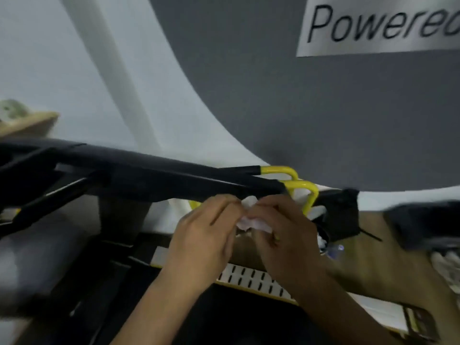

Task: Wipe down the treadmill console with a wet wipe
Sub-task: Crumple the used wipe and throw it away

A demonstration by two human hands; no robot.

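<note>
Fingers (225, 206) of the left hand (206, 235) and right hand (286, 235), curled, pinch a crumpled wipe (249, 221) just below the black bar (149, 175), probably to unfold it for wiping.

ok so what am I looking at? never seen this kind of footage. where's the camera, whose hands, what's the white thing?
It is one picture, from a wide-angle camera worn on a person's head, looking forward and down. There is no robot. The left hand and right hand are bare and together pinch a crumpled white wipe, close to a black treadmill bar that ends in yellow handle loops. A wall sign behind reads "Powered", cut off. Blur hides whether the wipe touches the bar.
</note>
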